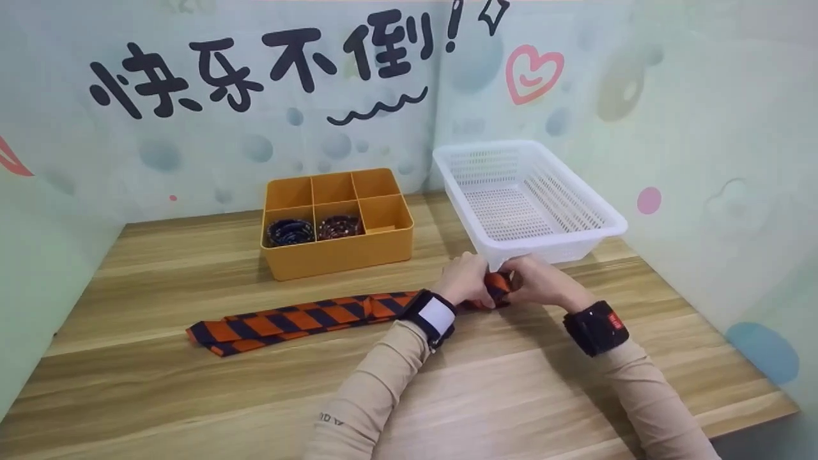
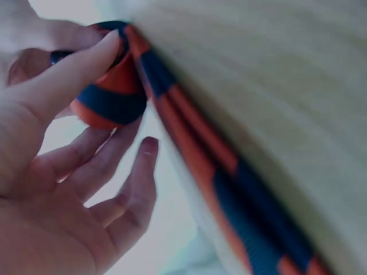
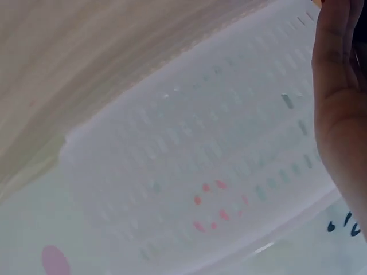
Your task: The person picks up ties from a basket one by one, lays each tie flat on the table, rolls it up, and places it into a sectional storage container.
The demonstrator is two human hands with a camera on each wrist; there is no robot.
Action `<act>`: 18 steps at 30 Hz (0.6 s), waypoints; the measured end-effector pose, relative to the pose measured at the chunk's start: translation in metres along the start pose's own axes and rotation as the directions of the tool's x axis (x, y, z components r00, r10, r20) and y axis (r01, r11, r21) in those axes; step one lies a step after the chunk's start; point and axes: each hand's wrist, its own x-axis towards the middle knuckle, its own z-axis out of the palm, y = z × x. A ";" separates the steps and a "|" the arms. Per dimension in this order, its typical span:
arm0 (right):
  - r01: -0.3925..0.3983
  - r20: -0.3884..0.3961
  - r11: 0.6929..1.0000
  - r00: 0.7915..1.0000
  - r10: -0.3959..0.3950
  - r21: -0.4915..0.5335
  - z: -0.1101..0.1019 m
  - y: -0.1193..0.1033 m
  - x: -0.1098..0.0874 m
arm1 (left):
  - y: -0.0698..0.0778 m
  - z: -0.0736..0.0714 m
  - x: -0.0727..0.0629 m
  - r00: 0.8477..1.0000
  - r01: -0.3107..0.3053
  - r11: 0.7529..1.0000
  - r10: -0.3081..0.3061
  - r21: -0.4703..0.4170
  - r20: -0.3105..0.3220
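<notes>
An orange and navy striped necktie (image 1: 300, 319) lies lengthwise along the table, folded flat, its right end wound into a roll (image 1: 497, 284). My left hand (image 1: 463, 279) holds this roll between thumb and fingers; in the left wrist view the thumb lies over the coil (image 2: 112, 103) and the lower fingers are loosely bent beneath. From the other side my right hand (image 1: 540, 281) grips the roll with its fingertips. At the right wrist view's edge only part of the right hand (image 3: 338, 103) shows, with the tie almost wholly out of sight.
Behind the tie stands a yellow-orange box (image 1: 339, 259) with several compartments; two front ones hold a dark blue rolled tie (image 1: 291, 232) and a dark red patterned one (image 1: 340, 227). A white perforated basket (image 1: 543, 246) sits just beyond my hands, close to them. Walls border the table.
</notes>
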 end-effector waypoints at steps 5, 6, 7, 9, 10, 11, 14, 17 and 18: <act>0.094 -0.091 0.963 0.989 -0.120 -0.251 0.008 -0.016 0.003 | 0.002 -0.008 -0.005 0.999 -0.041 0.999 0.041 -0.028 0.002; 0.095 -0.098 0.957 0.987 -0.126 -0.276 0.009 -0.017 0.004 | 0.002 -0.009 -0.005 0.999 -0.047 0.998 0.047 -0.033 -0.003; 0.095 -0.099 0.955 0.987 -0.127 -0.280 0.009 -0.017 0.004 | 0.001 -0.010 -0.006 0.999 -0.049 0.998 0.049 -0.037 -0.005; 0.071 -0.074 0.975 0.993 -0.089 -0.210 0.010 -0.015 0.004 | -0.002 -0.010 -0.006 0.999 -0.041 0.998 0.041 -0.042 0.004; 0.050 -0.051 0.987 0.997 -0.059 -0.154 0.010 -0.013 0.004 | -0.004 -0.009 -0.007 0.999 -0.035 0.998 0.035 -0.048 0.011; 0.029 -0.022 0.995 0.999 -0.032 -0.094 0.009 -0.010 0.004 | -0.007 -0.009 -0.007 0.999 -0.030 0.998 0.031 -0.054 0.021; -0.058 0.053 0.996 0.997 0.055 0.072 0.008 -0.005 0.003 | -0.014 -0.007 -0.007 0.998 -0.011 0.999 0.014 -0.051 0.054; -0.112 0.073 0.986 0.992 0.104 0.125 0.008 -0.006 0.003 | -0.017 -0.006 -0.007 0.997 -0.005 0.999 0.009 -0.044 0.080; -0.119 0.064 0.985 0.992 0.112 0.121 0.008 -0.009 0.003 | -0.017 -0.006 -0.008 0.996 -0.008 0.999 0.011 -0.037 0.085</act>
